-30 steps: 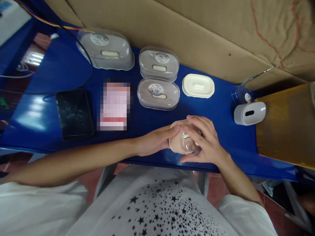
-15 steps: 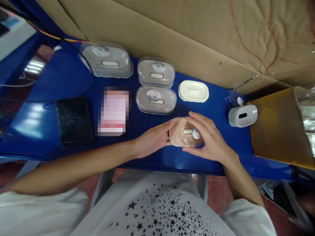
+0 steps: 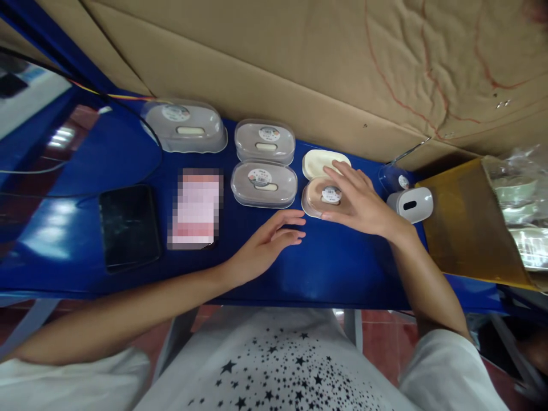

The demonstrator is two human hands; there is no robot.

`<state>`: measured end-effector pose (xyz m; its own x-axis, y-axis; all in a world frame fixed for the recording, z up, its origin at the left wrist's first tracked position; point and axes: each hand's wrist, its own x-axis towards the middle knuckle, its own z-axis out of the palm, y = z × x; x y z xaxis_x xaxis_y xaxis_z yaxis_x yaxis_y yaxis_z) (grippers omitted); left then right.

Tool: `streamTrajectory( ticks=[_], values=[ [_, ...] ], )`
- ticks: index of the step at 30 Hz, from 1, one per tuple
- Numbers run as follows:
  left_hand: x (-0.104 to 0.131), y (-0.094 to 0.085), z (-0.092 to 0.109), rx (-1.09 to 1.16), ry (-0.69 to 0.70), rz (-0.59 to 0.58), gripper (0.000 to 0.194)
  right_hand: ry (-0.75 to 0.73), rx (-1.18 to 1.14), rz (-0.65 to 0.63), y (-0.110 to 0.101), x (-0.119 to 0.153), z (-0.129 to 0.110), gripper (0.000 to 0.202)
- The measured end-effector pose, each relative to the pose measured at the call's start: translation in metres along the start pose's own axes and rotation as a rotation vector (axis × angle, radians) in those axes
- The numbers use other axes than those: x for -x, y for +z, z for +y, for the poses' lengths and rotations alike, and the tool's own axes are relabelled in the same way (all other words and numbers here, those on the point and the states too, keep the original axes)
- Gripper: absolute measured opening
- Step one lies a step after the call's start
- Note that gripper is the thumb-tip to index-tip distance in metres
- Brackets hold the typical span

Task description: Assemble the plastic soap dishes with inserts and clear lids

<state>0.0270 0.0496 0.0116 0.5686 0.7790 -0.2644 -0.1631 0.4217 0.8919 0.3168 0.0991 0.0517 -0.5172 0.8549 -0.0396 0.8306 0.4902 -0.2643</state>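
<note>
My right hand (image 3: 363,206) is wrapped over a small pinkish box with a clear lid (image 3: 317,195) and a round label, its thumb at the near side and its fingers across the top. The box stands just in front of a cream oval lid (image 3: 317,162). Off to the left, my left hand (image 3: 270,242) hangs over the blue table with its fingers apart and nothing in it. Beyond it stand two grey boxes with clear lids, one nearer (image 3: 278,197) and one behind (image 3: 244,137).
A larger grey lidded box (image 3: 205,132) is at the back left. A blurred pink item (image 3: 196,208) and a black tablet-like object (image 3: 128,227) lie at left. Right are a white slotted container (image 3: 422,204), a clear lid (image 3: 389,178) and a cardboard carton (image 3: 462,228) with bagged items.
My right hand has carried the small box away from me, up to the cream lid. The clear lid now sits level on it. My left hand has let go of the box.
</note>
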Motion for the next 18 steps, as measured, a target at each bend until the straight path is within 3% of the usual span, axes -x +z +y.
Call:
streamTrajectory(
  ticks=[6, 11, 18],
  values=[
    [-0.003, -0.002, -0.003, -0.090, 0.001, -0.048, 0.029, -0.011, 0.007, 0.000, 0.009, 0.005, 0.014, 0.094],
    [-0.006, -0.003, -0.006, -0.113, -0.010, -0.081, 0.025, -0.036, 0.049, 0.131, 0.028, 0.007, 0.021, 0.096],
    [-0.006, -0.004, -0.006, -0.172, -0.007, -0.129, 0.021, -0.012, 0.146, 0.146, 0.035, 0.018, 0.012, 0.097]
  ],
)
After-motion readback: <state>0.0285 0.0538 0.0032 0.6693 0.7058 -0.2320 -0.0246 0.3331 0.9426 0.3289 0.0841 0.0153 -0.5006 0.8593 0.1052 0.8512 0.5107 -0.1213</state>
